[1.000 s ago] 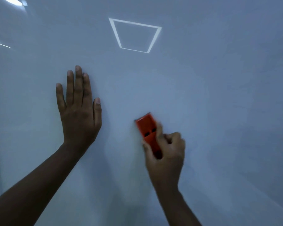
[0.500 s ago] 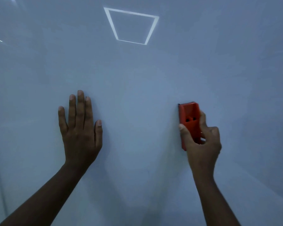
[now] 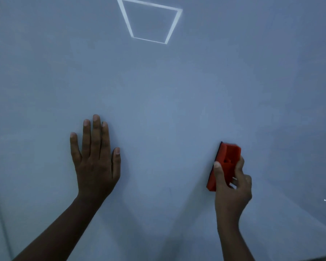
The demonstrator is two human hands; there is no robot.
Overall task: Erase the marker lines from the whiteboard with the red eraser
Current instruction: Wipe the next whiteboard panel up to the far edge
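Two hands are on the whiteboard (image 3: 177, 102): well to the left of my grip, my left hand (image 3: 96, 162) still lies flat with fingers straight, pressing the board, while my right hand (image 3: 231, 187) pinches the eraser (image 3: 225, 162) between thumb and curled fingers, its pad side against the board. Over the last second I have swept the eraser from near the left hand far out to the right, and I see no marker lines left around it, so I judge the wiping nearly done. No brand, label or writing is readable; the bright square (image 3: 150, 20) above and left of my grip looks like a reflected light.
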